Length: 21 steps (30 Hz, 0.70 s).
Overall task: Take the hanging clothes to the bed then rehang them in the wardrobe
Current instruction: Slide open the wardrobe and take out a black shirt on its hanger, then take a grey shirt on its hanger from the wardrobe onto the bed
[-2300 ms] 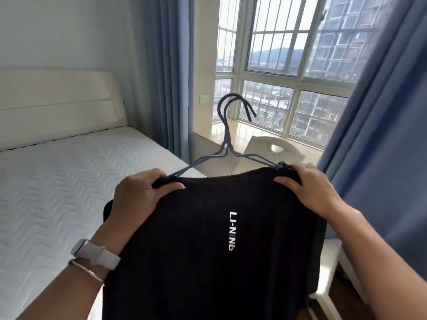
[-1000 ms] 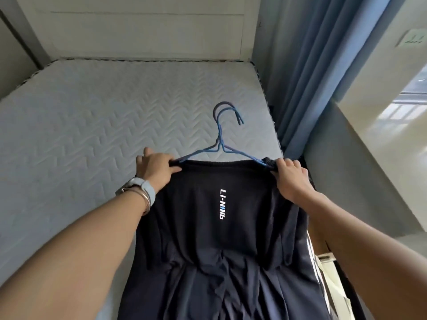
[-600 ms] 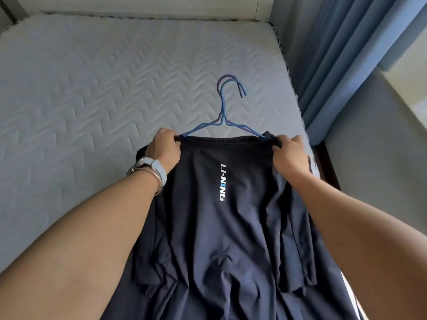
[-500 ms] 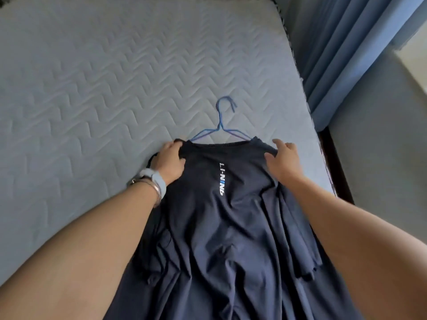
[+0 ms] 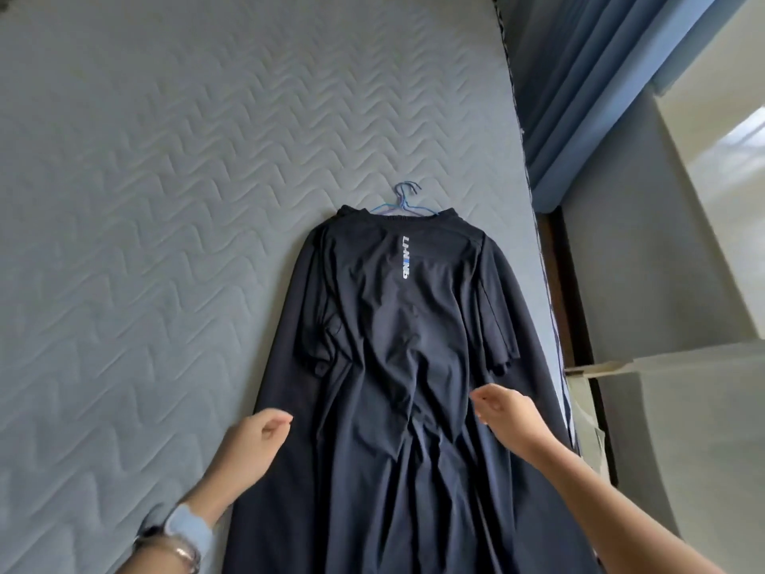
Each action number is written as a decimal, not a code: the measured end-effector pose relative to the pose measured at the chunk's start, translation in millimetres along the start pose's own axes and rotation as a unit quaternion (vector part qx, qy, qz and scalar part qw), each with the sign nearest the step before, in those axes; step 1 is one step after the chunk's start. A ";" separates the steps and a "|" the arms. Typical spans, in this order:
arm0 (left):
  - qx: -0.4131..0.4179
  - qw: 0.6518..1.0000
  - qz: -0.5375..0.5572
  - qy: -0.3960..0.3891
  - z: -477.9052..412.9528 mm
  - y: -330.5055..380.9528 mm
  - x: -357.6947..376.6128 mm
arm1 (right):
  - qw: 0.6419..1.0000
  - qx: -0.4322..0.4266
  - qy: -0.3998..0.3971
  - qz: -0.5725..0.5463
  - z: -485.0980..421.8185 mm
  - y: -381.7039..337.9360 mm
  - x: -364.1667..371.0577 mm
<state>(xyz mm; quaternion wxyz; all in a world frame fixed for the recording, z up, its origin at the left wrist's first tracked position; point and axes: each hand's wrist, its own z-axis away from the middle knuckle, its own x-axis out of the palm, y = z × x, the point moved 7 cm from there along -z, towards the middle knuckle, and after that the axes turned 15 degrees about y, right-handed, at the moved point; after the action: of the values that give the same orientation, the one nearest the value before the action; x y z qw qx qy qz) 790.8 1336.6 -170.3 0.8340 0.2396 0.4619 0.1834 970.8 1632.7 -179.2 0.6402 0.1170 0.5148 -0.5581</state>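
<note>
A stack of dark navy clothes (image 5: pixel 397 333) lies flat on the quilted grey mattress (image 5: pixel 145 200), near its right edge. Their blue wire hangers (image 5: pixel 403 200) stick out at the collar, hooks pointing away from me. The top shirt shows a white vertical logo. My left hand (image 5: pixel 254 443) hovers at the left edge of the clothes, fingers loosely curled, holding nothing. My right hand (image 5: pixel 503 412) hovers over the right side of the clothes, fingers also relaxed and empty.
Blue curtains (image 5: pixel 579 84) hang just past the bed's right edge. A grey wall and pale window ledge (image 5: pixel 683 209) run along the right. A light piece of furniture (image 5: pixel 662 428) stands beside the bed at lower right.
I lowered the clothes onto the mattress and let go of the shoulders. Both hands have pulled back toward me, down to the lower part of the clothes.
</note>
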 end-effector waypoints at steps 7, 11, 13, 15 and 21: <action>-0.135 0.989 0.068 0.003 197.8 -140.8 -22.6 | 0.991 -0.024 -0.124 0.051 173.5 54.5 46.0; -0.257 0.956 0.132 0.054 304.2 -241.5 -5.0 | 0.978 -0.007 -0.202 0.050 246.5 80.5 89.0; -0.328 0.921 0.184 0.099 347.1 -278.3 0.0 | 0.966 0.003 -0.246 0.080 269.7 84.4 105.1; -0.386 0.883 0.230 0.133 381.6 -303.7 3.2 | 0.958 -0.016 -0.262 0.113 280.1 78.4 114.8; -0.446 0.821 0.311 0.174 430.8 -381.7 -6.2 | 0.958 -0.061 -0.225 0.166 279.2 2.4 158.9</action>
<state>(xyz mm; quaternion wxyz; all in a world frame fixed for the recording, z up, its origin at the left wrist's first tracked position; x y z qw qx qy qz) 1189.7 922.0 -185.7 0.6539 -0.0635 0.3679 0.6580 1096.1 1336.9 -182.1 0.8291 0.0335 0.3637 -0.4233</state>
